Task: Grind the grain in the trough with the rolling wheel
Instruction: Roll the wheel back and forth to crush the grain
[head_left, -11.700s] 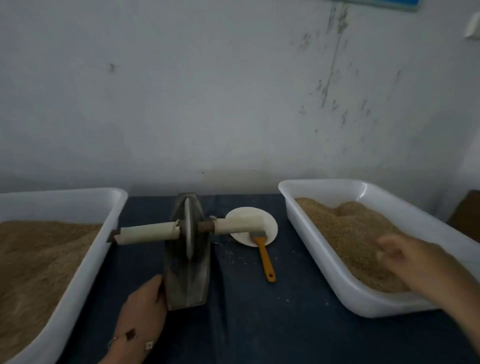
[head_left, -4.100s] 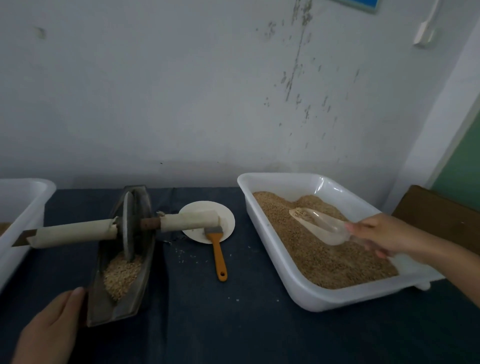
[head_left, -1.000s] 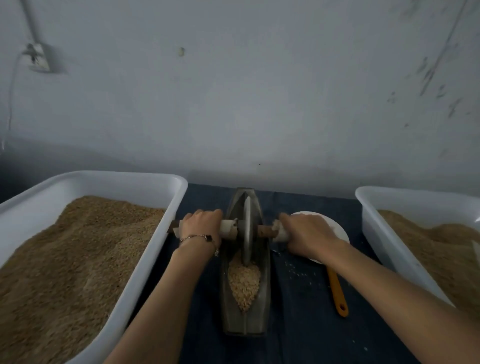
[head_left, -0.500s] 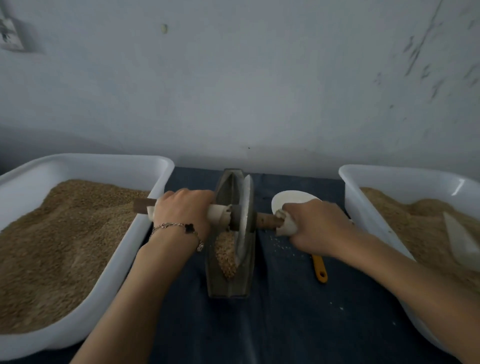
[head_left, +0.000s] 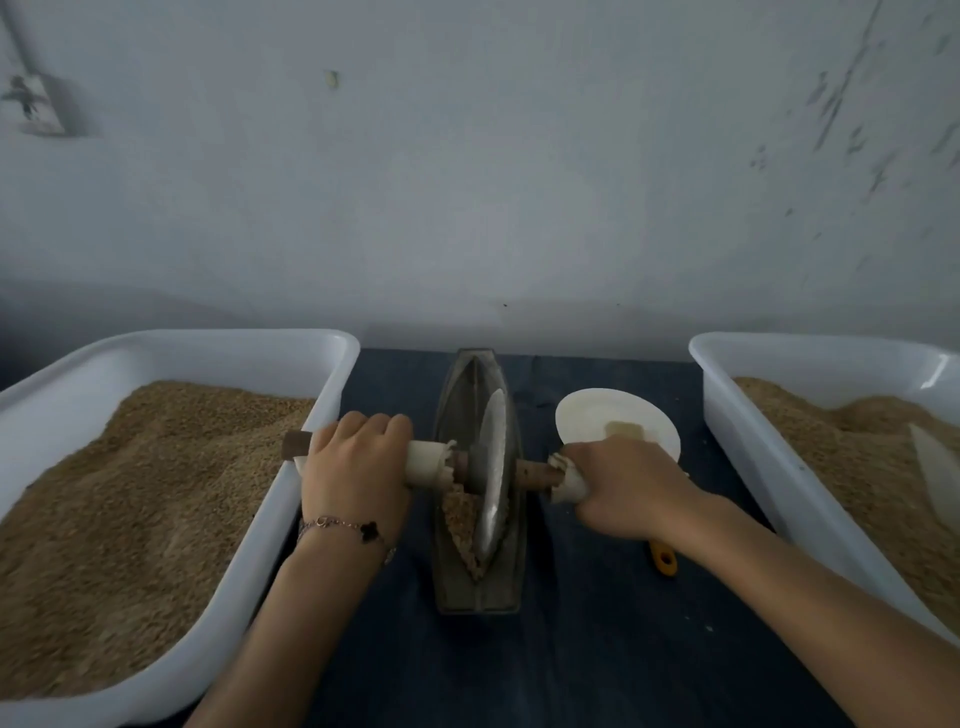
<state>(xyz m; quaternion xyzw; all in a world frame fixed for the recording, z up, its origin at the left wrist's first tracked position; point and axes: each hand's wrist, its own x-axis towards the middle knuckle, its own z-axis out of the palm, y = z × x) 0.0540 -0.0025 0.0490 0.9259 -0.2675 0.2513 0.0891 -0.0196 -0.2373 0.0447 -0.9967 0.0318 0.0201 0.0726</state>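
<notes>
Blue cloth holds the trough (head_left: 475, 592), running 12 to 6. Left hand (head_left: 358, 467) and right hand (head_left: 618, 488) grip the wheel (head_left: 492, 467) handles at 9 and 3.

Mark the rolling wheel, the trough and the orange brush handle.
rolling wheel (head_left: 492, 470): head view, on the disc's metal face beside the axle.
trough (head_left: 470, 382): head view, on the bare inner wall at its far end.
orange brush handle (head_left: 664, 562): head view, on the handle tip showing below the right forearm.

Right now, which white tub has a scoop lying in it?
The right tub: a clear scoop lies on its grain. The left tub holds only grain.
</notes>
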